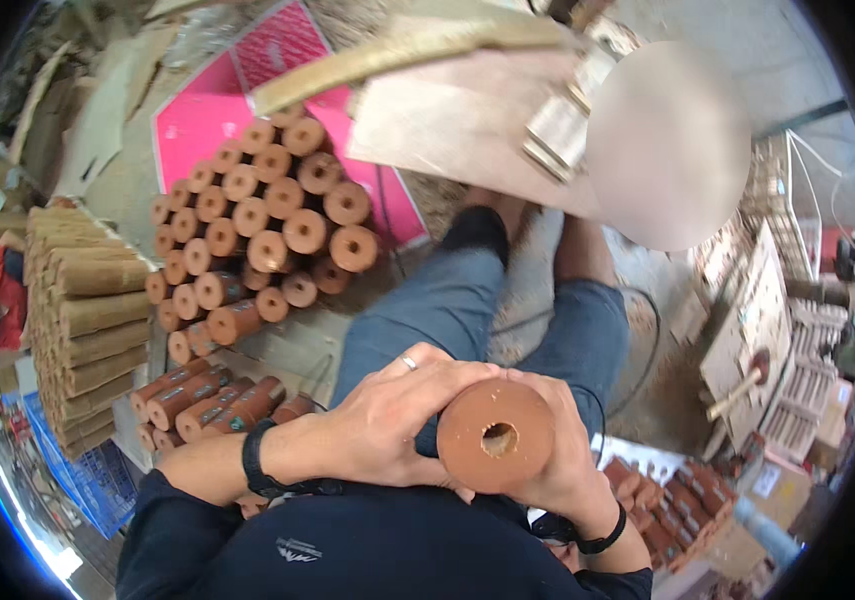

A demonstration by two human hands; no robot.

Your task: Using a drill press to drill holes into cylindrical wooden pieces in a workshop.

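Head view: a reddish-brown, smooth-sided cylinder [469, 445] with a matt, wood-like look is held between both hands, above the lap and just in front of the person's dark shirt [397, 545]. Its flat, round end faces the camera, evenly coloured and dotted with a few small pale flecks. Near the middle sits a ragged-edged hole, dark in its upper part and pale tan lower down. The left hand [392, 412], wearing a ring, curls partly closed around one side; the right hand [565, 435] wraps the other, its fingers largely hidden. Similar reddish-brown, bored cylinders [257, 205] lie stacked to the left, before a bright pink panel [187, 140].
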